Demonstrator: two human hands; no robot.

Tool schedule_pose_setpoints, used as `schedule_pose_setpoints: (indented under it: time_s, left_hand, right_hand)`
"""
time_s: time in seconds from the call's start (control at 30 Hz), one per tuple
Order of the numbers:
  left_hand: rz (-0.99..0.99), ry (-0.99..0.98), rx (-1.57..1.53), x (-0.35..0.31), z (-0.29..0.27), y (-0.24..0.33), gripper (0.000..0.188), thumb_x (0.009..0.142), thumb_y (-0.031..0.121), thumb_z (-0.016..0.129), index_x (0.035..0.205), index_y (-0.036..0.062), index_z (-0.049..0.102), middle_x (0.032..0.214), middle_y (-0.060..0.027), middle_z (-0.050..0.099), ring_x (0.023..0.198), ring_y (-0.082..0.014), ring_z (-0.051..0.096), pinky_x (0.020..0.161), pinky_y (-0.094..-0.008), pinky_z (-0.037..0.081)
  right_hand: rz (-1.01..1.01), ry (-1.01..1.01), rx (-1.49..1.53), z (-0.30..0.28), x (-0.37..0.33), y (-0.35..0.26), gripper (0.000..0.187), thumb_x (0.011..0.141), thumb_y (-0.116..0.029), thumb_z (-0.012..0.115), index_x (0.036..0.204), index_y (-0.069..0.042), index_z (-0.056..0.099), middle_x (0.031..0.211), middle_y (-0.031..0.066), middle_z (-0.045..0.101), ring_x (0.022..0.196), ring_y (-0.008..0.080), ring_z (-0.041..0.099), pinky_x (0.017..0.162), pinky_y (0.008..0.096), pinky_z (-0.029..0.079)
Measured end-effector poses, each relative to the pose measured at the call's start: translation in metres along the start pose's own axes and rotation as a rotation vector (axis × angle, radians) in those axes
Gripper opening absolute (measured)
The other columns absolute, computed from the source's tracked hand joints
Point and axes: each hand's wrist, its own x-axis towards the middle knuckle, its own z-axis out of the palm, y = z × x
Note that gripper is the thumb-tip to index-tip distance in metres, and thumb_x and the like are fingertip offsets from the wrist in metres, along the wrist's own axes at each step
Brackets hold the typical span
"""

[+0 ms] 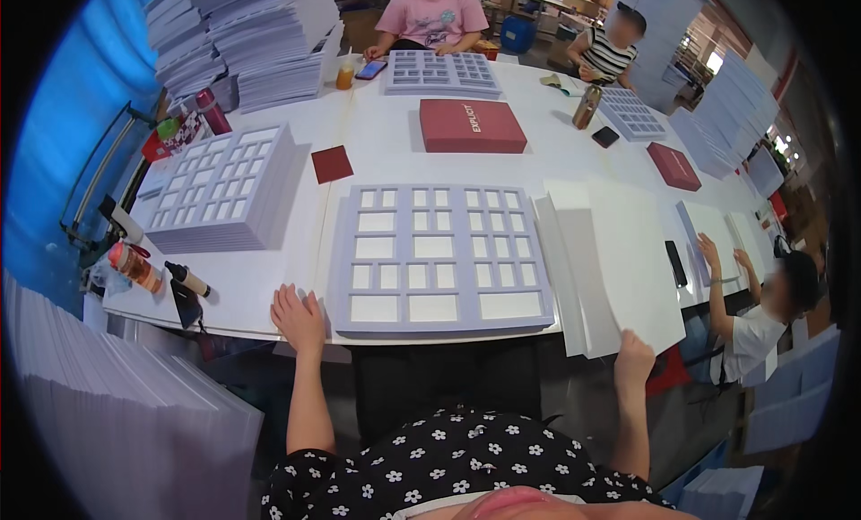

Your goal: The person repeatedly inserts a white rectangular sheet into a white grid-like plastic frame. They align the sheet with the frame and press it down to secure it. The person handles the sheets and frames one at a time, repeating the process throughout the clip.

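A lavender tray insert [439, 255] with many rectangular cut-out windows lies flat on the white table [269, 278] right in front of me. My left hand [299, 316] rests open on the table edge, its fingers touching the insert's near left corner. My right hand [633, 356] grips the near edge of a stack of white sheets [619, 260] that lies just right of the insert and overhangs the table edge.
A stack of identical inserts [224, 188] sits at the left, another [439, 71] at the far side. A dark red box [472, 125] and a small red square card [332, 164] lie beyond. Bottles and a marker [188, 279] sit at the left edge. Three other people work around the table.
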Motion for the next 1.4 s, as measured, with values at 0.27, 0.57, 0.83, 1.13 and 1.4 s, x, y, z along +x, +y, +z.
schedule_pose_setpoints:
  time_s: [0.27, 0.57, 0.83, 1.13, 1.4]
  left_hand:
    - [0.038, 0.018, 0.044, 0.000, -0.001, 0.000, 0.044, 0.095, 0.029, 0.058, 0.127, -0.0006, 0.052, 0.137, -0.0191, 0.051, 0.135, -0.0366, 0.040, 0.113, -0.0516, 0.027]
    - [0.040, 0.020, 0.049, 0.000, 0.003, 0.002, 0.046, 0.096, 0.030, 0.058, 0.129, -0.0007, 0.052, 0.137, -0.0194, 0.052, 0.134, -0.0362, 0.041, 0.112, -0.0506, 0.028]
    - [-0.082, 0.091, -0.323, 0.011, 0.008, -0.021, 0.038, 0.095, 0.020, 0.060, 0.127, 0.0000, 0.055, 0.133, -0.0199, 0.056, 0.129, -0.0383, 0.047, 0.109, -0.0478, 0.034]
    - [-0.134, -0.136, -1.346, 0.048, -0.099, 0.089, 0.032, 0.107, 0.022, 0.044, 0.128, 0.0004, 0.055, 0.124, -0.0139, 0.061, 0.108, -0.0247, 0.062, 0.091, -0.0354, 0.049]
    - [-0.380, -0.694, -1.959, 0.050, -0.147, 0.080, 0.069, 0.103, 0.059, 0.029, 0.137, 0.0016, 0.047, 0.122, -0.0179, 0.064, 0.109, -0.0327, 0.065, 0.083, -0.0458, 0.056]
  right_hand:
    - [0.167, 0.640, 0.057, 0.060, -0.041, 0.028, 0.042, 0.092, -0.027, 0.066, 0.119, 0.004, 0.058, 0.124, 0.0265, 0.059, 0.115, 0.0376, 0.058, 0.092, 0.0448, 0.047]
    - [0.952, -0.033, 1.844, 0.111, -0.053, 0.063, 0.030, 0.099, -0.032, 0.058, 0.119, -0.009, 0.057, 0.099, 0.0040, 0.067, 0.077, 0.0168, 0.063, 0.061, 0.0345, 0.050]
    - [0.949, 0.140, 2.161, 0.074, -0.031, 0.060, 0.025, 0.102, -0.024, 0.055, 0.124, -0.012, 0.054, 0.094, 0.0002, 0.062, 0.079, 0.0135, 0.060, 0.065, 0.0307, 0.050]
    - [0.417, -0.141, 2.174, 0.003, 0.039, -0.013, 0.018, 0.103, -0.024, 0.054, 0.117, -0.012, 0.055, 0.089, -0.0012, 0.060, 0.072, 0.0086, 0.057, 0.059, 0.0268, 0.049]
    - [0.003, -0.540, 2.021, -0.035, 0.060, -0.103, 0.028, 0.102, -0.019, 0.053, 0.126, -0.005, 0.053, 0.092, 0.0039, 0.067, 0.065, 0.0108, 0.063, 0.050, 0.0259, 0.051]
